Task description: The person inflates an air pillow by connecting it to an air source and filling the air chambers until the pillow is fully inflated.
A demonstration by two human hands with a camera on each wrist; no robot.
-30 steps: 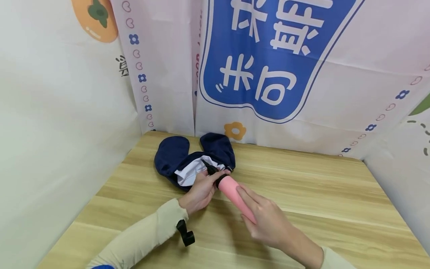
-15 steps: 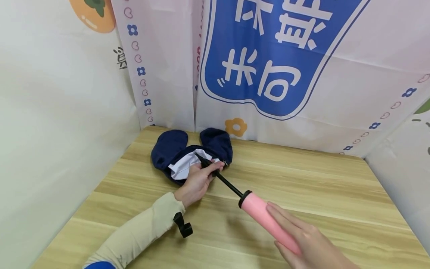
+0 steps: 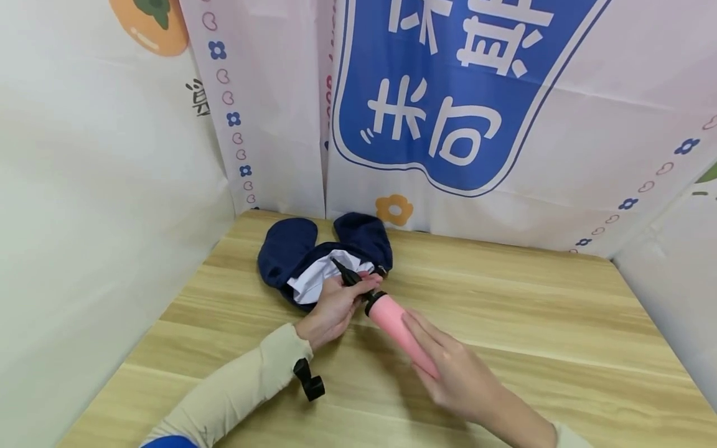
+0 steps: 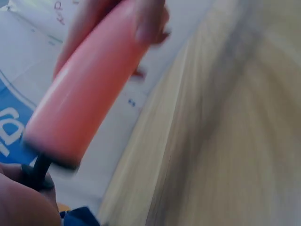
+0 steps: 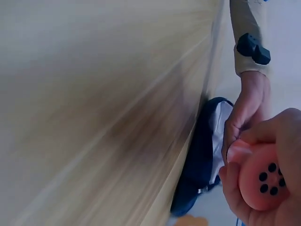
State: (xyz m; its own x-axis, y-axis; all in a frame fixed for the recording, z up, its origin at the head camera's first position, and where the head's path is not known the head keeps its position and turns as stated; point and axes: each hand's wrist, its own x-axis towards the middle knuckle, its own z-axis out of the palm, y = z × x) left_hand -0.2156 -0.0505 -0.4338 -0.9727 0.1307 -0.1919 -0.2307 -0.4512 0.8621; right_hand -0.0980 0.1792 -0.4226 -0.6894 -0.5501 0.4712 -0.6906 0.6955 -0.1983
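My left hand (image 3: 330, 308) holds the black nozzle end (image 3: 350, 275) of a pink hand pump (image 3: 399, 331). My right hand (image 3: 462, 376) wraps round the pink barrel, whose end with black dots (image 5: 265, 179) faces the right wrist camera. A short stretch of black rod (image 4: 41, 165) shows between barrel and nozzle end in the left wrist view. Behind the left hand lies a navy cloth piece (image 3: 288, 249) with two rounded lobes, like a neck pillow cover. White lining (image 3: 312, 278) shows in its opening, and the nozzle tip overlaps it in the head view.
The pale wood-grain table (image 3: 532, 336) spreads under both hands. Printed white sheets hang at the back and sides, one with a large blue sign (image 3: 426, 124). A black wrist mount (image 3: 309, 381) sticks out from the left sleeve (image 3: 241, 379).
The right hand drew the pink barrel back toward the lower right, baring a long black rod, then pushed it forward again. The left hand and navy cloth stayed nearly in place.
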